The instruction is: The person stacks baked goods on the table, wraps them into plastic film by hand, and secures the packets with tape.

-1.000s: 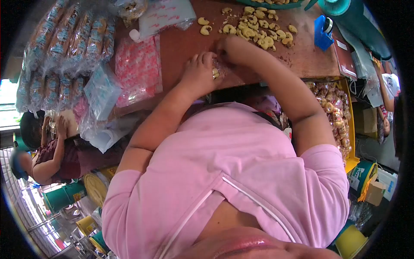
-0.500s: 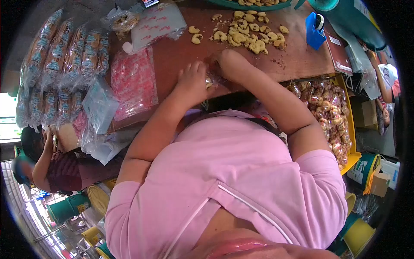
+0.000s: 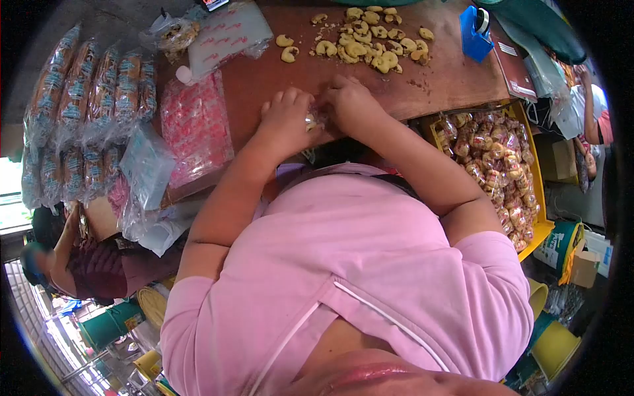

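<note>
My left hand is closed around a small clear plastic bag of cookies at the table's near edge. Fingers of my right hand are curled at the bag's upper right side, pinching its plastic; their tips are partly hidden. Beyond both hands lies a loose pile of curved yellow-and-brown cookies on the brown table. Left of my left hand is a flat stack of red-printed plastic bags.
A yellow crate full of wrapped cookies sits at the right. A blue tape dispenser stands at the back right. Long wrapped packs are stacked at the left. Another person is at the lower left.
My right hand has turned slightly, so more of its fingers show beside the bag. My left hand keeps its hold. The camera view has shifted a little, moving the table contents up and left.
</note>
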{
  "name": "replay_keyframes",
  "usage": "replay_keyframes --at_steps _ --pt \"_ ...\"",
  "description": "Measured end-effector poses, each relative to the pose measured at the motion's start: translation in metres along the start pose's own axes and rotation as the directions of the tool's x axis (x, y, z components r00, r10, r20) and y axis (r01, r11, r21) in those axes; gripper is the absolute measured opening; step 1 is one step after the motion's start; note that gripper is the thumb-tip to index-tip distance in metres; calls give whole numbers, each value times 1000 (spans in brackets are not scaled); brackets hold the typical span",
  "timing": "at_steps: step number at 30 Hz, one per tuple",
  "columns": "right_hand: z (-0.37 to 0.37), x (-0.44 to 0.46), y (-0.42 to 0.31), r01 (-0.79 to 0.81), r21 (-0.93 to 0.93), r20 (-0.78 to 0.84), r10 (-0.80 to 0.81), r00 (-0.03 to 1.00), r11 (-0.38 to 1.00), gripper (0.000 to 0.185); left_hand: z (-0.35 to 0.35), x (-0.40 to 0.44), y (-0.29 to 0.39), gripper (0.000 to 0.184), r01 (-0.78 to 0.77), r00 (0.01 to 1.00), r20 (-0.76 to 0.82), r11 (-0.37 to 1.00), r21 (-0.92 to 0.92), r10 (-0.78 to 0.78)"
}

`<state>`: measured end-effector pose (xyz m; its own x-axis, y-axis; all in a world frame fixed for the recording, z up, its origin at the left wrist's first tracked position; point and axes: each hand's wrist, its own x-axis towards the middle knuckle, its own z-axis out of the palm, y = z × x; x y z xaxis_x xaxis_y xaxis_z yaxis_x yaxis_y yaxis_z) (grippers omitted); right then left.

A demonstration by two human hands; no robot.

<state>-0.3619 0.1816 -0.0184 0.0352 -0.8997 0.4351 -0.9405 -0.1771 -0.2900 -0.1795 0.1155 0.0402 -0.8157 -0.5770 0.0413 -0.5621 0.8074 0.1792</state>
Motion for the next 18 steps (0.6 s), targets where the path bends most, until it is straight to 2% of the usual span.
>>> replay_keyframes --at_steps 3,12,15,18 --pt "-3 4 2 114 -48 -46 -116 992 992 19 -2 -2 0 56 6 1000 15 1000 -8 -5" --pt "2 3 0 26 24 226 -31 974 999 23 2 -3 -3 55 -25 999 -33 999 -23 25" --pt "-6 -3 -1 106 186 96 -125 987 977 27 3 0 -8 55 -48 998 -27 999 -7 48" --pt "-1 -9 -2 80 120 121 -95 988 990 31 1 1 -8 58 -42 999 33 999 -1 42"
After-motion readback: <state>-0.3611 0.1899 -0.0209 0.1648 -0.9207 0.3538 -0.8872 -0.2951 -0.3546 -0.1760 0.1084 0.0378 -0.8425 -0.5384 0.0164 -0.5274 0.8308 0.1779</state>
